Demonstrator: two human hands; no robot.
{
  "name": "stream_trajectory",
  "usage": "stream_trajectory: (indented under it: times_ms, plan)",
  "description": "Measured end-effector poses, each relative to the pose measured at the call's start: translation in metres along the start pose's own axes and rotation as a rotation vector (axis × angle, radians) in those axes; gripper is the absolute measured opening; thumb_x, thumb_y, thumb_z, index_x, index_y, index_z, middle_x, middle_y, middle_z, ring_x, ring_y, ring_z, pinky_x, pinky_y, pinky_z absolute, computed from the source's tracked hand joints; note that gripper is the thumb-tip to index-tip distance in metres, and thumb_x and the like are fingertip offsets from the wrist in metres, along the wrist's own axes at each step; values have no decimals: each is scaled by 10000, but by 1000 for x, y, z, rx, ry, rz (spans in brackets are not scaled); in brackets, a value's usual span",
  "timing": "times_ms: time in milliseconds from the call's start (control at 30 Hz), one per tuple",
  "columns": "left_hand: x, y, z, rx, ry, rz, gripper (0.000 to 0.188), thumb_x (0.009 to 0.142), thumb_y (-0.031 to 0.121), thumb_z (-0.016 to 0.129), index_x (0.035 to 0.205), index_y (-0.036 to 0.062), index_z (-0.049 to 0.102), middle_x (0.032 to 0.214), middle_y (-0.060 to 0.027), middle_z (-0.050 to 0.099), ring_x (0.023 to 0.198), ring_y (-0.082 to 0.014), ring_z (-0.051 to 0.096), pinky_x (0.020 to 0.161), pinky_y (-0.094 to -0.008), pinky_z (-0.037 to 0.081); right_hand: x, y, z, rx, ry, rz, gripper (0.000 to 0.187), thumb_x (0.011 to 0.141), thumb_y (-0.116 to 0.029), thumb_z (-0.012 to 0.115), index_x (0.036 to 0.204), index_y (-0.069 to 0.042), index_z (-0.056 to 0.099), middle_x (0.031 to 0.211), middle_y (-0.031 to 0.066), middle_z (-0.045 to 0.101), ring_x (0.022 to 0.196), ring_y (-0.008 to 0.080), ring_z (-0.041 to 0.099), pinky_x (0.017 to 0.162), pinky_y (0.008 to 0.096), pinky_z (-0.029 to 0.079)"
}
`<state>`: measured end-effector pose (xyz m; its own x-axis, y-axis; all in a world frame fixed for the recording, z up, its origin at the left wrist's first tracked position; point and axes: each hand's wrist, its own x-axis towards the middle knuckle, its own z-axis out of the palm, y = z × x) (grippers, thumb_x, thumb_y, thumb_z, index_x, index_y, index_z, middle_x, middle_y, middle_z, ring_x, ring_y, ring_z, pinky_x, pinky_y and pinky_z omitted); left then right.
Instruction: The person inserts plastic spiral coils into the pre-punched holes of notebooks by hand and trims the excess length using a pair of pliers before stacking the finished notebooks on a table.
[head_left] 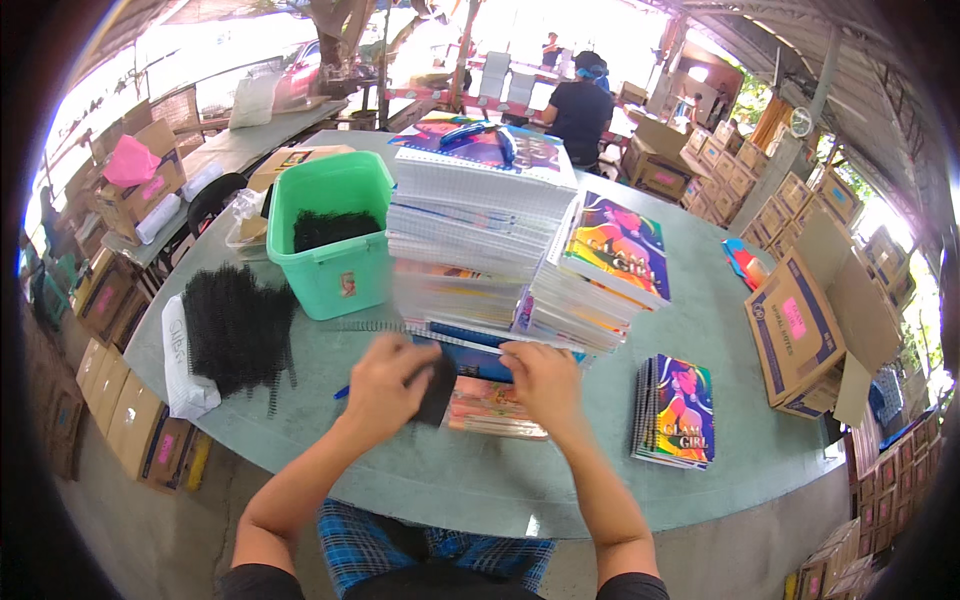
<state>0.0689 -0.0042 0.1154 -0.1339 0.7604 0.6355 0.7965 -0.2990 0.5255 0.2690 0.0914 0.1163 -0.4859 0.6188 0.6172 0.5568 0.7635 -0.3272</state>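
Observation:
A blue notebook [470,360] is held at the near side of the tall stacks. My right hand [543,382] is closed on its right part, thumb and fingers at the edge. My left hand [385,388], blurred by motion, is curled at the notebook's left end; what it pinches is unclear. A dark flat piece [436,392] hangs beside that hand. A thin black spiral coil [365,326] sticks out leftward from the notebook's end. Just below, a pile of orange-pink notebooks [490,410] lies on the table.
Tall stacks of notebooks [475,215] stand ahead, pens on top. Left are a green bin [335,265] of black coils and a loose coil heap [238,330]. Spiral-bound notebooks [675,410] lie right, near an open carton [800,325]. A person [580,115] sits beyond.

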Motion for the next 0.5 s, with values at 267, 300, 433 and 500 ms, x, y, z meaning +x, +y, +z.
stream_trajectory:
  times_ms: [267,300,433,500]
  plan:
    - [3,8,13,-97,-6,81,264,688,68,723,948,98,686,841,-103,579,830,-265,592,732,-341,485,-2,-1,-5,99,-84,28,86,790,-165,645,864,-138,680,748,22,644,711,198,598,638,341,383]
    - [8,14,7,-93,177,19,271,686,66,726,951,102,686,845,-101,582,828,-263,594,734,-341,487,-3,-3,-6,105,-70,32,86,790,-164,645,865,-139,681,739,21,638,706,198,594,634,340,380]
    - [9,7,18,-52,83,34,273,694,72,721,961,104,675,855,-83,583,822,-263,597,727,-349,498,-2,-1,-3,124,-5,3,89,788,-155,646,869,-138,676,715,17,623,696,200,582,626,338,375]
    - [8,10,23,-120,-227,146,281,700,40,713,971,80,654,860,-97,578,808,-275,591,710,-348,494,0,3,-3,106,14,-10,88,787,-149,646,869,-134,672,721,18,623,703,200,583,628,338,376]
